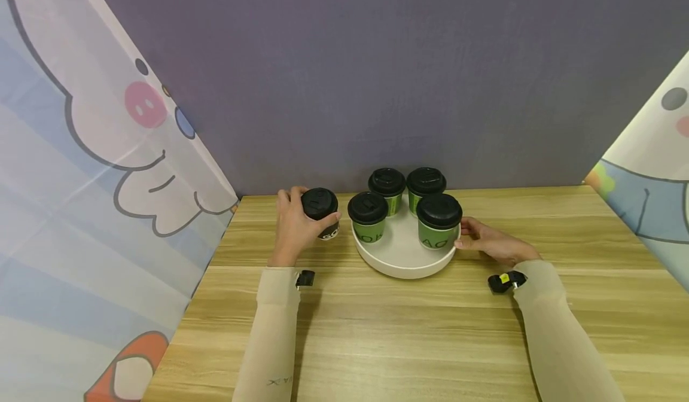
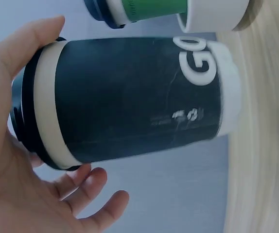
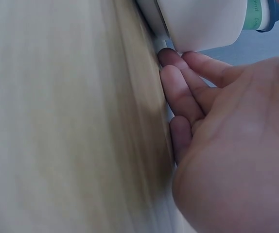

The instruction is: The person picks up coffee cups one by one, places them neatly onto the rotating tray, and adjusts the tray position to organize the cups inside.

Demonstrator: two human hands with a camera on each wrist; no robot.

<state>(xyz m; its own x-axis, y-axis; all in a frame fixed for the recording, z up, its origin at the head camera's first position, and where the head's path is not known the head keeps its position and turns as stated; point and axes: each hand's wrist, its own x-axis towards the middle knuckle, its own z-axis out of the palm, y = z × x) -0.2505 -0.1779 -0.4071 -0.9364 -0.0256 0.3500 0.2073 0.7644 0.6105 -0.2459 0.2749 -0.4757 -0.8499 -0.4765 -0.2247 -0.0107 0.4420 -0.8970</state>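
Note:
My left hand (image 1: pixel 298 225) grips a paper coffee cup (image 2: pixel 139 97) near its black lid, thumb and fingers round the top. This cup has a black sleeve with white letters and, in the left wrist view, a pale base. It is just left of a round white tray (image 1: pixel 405 272) that bears several green cups with black lids. My right hand (image 1: pixel 492 241) is at the tray's right side. In the right wrist view its fingertips (image 3: pixel 193 57) touch the tray's white wall low down, with the other fingers loosely bent close to the tabletop.
On the tray, green cups stand front left (image 1: pixel 368 232), front right (image 1: pixel 435 236), back left (image 1: pixel 394 204) and back right (image 1: pixel 414 202). The wooden table (image 1: pixel 398 336) meets a grey wall panel (image 1: pixel 398 79) behind. Cartoon-printed curtains (image 1: pixel 59 222) flank it on both sides.

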